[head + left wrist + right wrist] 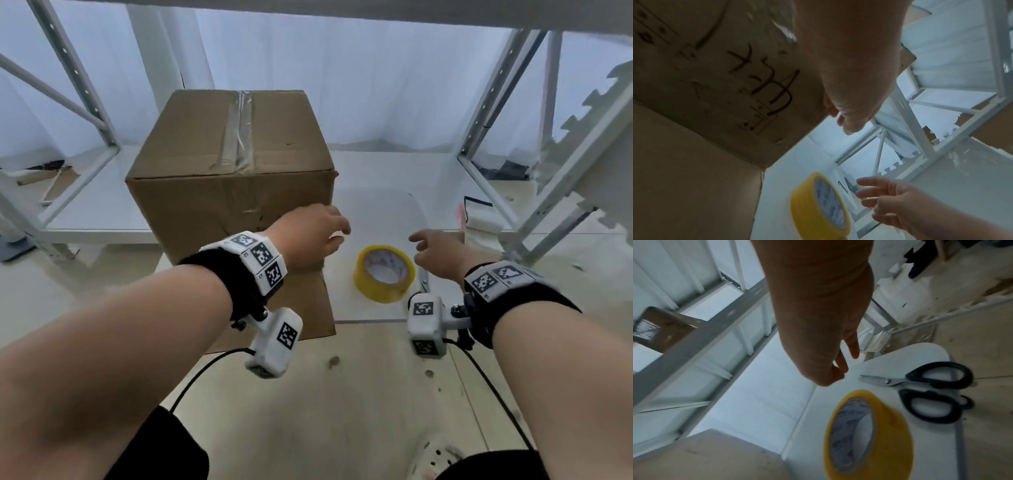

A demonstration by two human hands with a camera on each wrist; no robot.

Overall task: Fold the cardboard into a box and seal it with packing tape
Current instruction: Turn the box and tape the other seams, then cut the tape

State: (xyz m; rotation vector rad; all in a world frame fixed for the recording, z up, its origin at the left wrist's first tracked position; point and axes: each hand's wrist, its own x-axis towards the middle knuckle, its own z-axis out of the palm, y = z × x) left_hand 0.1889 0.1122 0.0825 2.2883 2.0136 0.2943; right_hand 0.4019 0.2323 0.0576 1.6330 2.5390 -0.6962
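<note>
Oddly, much of the scissors (925, 391) is lost from the head view, where only a bit of blade peeks out beside the right wrist; the right wrist view shows them whole, black-handled, lying on the white table (376, 212) just beside the yellow tape roll (384, 273). The cardboard box (236, 178) stands on the table's left part, its top seam already taped (the tape looks wrinkled). Its lower near side is covered by the left forearm. Only the left wrist view shows dark handwriting on the box's side, too slanted to read.

The tape roll lies flat on the table between the two hands, touched by neither. The left hand (310, 236) hovers at the box's near right corner, fingers loosely curved and holding nothing; whether it brushes the cardboard I cannot tell. The right hand (436, 251) hangs over the table just right of the roll, fingers relaxed and slightly spread, empty. White metal shelving (493, 120) frames both sides.
</note>
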